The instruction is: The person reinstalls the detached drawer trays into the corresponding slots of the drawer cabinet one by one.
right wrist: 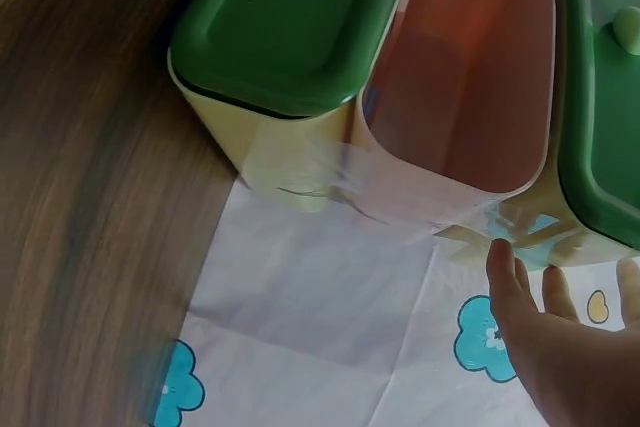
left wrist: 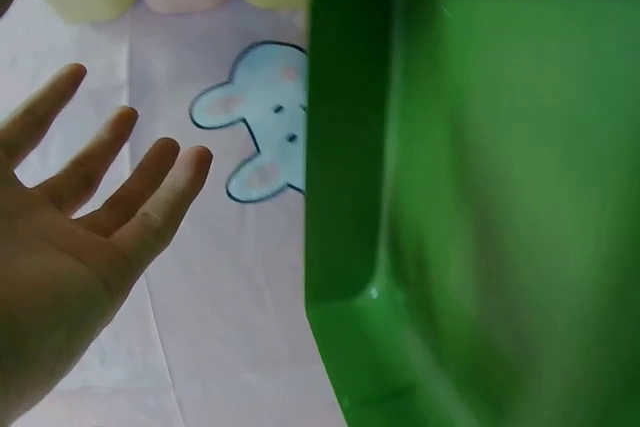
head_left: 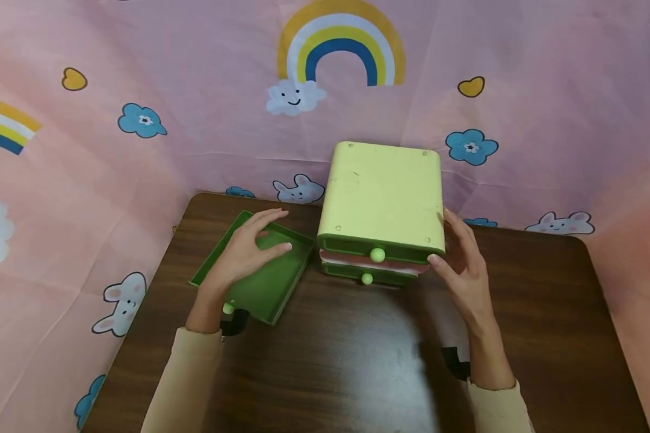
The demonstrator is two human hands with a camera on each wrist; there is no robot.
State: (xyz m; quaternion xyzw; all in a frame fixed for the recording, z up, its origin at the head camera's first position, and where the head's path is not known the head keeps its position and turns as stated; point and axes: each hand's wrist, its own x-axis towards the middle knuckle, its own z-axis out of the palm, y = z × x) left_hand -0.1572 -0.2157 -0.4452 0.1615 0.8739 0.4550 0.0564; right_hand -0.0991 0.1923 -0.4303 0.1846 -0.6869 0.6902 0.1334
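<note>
We're spreading our left hand (head_left: 244, 252) over the loose drawer (head_left: 273, 285), eight o'clock, right hand (head_left: 468, 279) at the cabinet (head_left: 384, 189), four o'clock; pink slot (right wrist: 465, 87) standing drawerless.

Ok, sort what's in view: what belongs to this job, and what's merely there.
Part of the job, it seems:
- stacked drawer unit, its pink middle tier without a drawer
- loose green drawer beside it

Merely there:
- wooden table
- patterned cloth behind

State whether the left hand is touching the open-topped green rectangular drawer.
Apart. The left wrist view shows pale cloth backdrop between the left hand and the drawer.
</note>
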